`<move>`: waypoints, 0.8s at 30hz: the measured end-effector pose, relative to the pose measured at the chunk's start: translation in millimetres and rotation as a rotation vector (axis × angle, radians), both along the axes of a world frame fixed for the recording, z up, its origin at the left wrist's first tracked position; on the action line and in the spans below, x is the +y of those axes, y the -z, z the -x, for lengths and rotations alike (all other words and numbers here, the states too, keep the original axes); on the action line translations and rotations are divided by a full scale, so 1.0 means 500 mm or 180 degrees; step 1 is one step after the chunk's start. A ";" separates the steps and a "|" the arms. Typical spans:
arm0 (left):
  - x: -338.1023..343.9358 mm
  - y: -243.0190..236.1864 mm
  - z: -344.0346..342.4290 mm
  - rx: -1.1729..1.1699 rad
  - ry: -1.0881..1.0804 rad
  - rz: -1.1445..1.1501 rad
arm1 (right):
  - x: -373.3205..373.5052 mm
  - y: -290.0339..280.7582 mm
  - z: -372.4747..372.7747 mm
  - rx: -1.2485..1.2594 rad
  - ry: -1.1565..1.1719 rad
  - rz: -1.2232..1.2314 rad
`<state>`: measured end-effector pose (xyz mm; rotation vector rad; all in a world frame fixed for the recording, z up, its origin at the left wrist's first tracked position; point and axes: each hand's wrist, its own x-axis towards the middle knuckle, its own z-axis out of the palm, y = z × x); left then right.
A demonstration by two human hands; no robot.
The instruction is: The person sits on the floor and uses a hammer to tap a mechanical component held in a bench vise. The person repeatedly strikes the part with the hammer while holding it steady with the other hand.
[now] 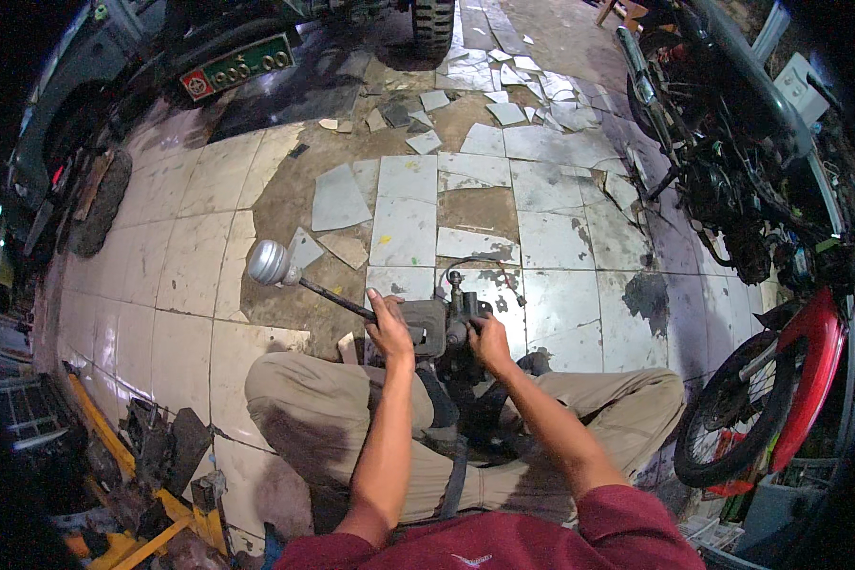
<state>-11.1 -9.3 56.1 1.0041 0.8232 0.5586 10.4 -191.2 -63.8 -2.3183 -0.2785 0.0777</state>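
Left hand grips silver-headed rod; right hand grips dark metal assembly; grey bin behind right hand, contents unclear; white-lettered green plate beyond left hand

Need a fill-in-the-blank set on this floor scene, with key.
1. The silver knob on the black rod lies to the ____ of the left hand.
2. The right hand is ____ (nearer to / farther from) that knob than the left hand.
3. The fender by the spoked wheel is coloured ____.
4. The floor is laid with pale, partly broken ____.

Missing words: left; farther from; red; tiles.
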 end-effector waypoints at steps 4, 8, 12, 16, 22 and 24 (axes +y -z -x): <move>0.002 0.019 0.013 0.0082 0.0046 -0.0122 | 0.002 -0.012 0.024 -0.0650 -0.0489 0.0005; -0.004 0.010 0.008 -0.0089 -0.0047 -0.0091 | -0.011 0.010 0.003 0.0092 -0.0173 -0.0051; -0.005 0.004 0.012 -0.0038 0.0005 -0.0267 | 0.005 -0.007 0.030 -0.0504 -0.0201 -0.0110; -0.008 0.002 0.012 -0.0075 -0.0026 -0.0165 | -0.005 -0.010 0.017 -0.0360 -0.0186 -0.0038; -0.001 0.012 0.011 0.0097 -0.0116 0.0034 | 0.015 -0.061 0.038 -0.0232 -0.0425 -0.0295; 0.003 0.023 0.011 0.0029 -0.0075 0.0056 | 0.012 -0.057 0.031 -0.0244 -0.0465 -0.0111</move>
